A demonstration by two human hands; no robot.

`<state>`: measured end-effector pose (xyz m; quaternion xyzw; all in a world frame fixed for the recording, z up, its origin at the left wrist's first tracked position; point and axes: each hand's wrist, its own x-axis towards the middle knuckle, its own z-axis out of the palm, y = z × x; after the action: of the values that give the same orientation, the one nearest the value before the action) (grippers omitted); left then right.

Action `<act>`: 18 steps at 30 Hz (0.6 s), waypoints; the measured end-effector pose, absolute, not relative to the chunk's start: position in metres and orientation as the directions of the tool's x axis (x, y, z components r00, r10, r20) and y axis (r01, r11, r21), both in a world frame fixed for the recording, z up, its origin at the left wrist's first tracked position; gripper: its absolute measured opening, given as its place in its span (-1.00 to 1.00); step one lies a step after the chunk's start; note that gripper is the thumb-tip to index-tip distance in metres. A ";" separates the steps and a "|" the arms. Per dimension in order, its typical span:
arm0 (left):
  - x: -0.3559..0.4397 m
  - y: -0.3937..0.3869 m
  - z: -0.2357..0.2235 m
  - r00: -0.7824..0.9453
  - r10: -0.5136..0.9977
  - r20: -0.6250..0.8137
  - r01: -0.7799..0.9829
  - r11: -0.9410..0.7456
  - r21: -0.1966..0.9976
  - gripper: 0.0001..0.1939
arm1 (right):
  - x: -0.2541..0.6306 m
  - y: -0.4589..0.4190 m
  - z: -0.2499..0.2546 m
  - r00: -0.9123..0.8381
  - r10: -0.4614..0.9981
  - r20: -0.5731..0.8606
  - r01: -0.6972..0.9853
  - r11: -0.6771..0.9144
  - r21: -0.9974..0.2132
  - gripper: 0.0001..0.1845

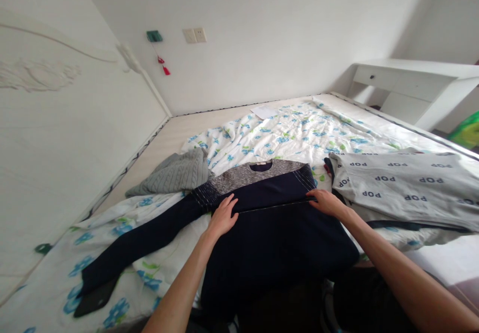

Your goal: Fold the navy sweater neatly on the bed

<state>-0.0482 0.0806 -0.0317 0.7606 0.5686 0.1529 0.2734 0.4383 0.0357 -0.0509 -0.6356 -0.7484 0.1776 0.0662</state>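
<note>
A navy sweater [277, 243] with a speckled grey yoke [258, 177] lies spread on the bed, neck away from me. One sleeve [149, 243] stretches out to the lower left. Across the chest runs a navy band edged by a thin pale line; the right-side sleeve does not show stretched out. My left hand [223, 216] rests open on the left part of the chest, fingers on the fabric. On the opposite side, my right hand [326, 202] touches the sweater near its right edge with fingers extended. The lower part of the sweater drops into shadow near my body.
A folded grey cable-knit garment [175, 173] lies at the left. To the right is a stack topped by a grey "POP" print garment [404, 185]. A dark phone-like object [95, 298] sits under the sleeve cuff. Blue-flowered bedding [284, 133] is rumpled behind; a white desk [404, 86] stands beyond.
</note>
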 end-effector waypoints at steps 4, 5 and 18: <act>-0.049 0.077 -0.040 0.360 0.896 -0.258 0.787 -0.144 0.600 -0.18 | 0.428 0.035 -0.057 -0.230 0.971 -0.072 0.903 0.185 -0.389 -0.25; -0.051 0.077 -0.043 0.357 0.886 -0.295 0.795 -0.123 0.594 -0.15 | 0.429 0.035 -0.061 -0.234 0.967 -0.098 0.904 0.179 -0.388 -0.21; -0.048 0.076 -0.027 0.371 0.773 -0.514 0.924 -0.256 0.283 0.21 | 0.454 0.053 -0.087 -0.212 0.962 -0.171 0.860 0.101 -0.500 -0.23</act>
<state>-0.0483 0.0759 -0.0267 0.7805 0.5437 -0.1370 0.2765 0.4537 0.0532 -0.0867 -0.6199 -0.7351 0.2559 0.0998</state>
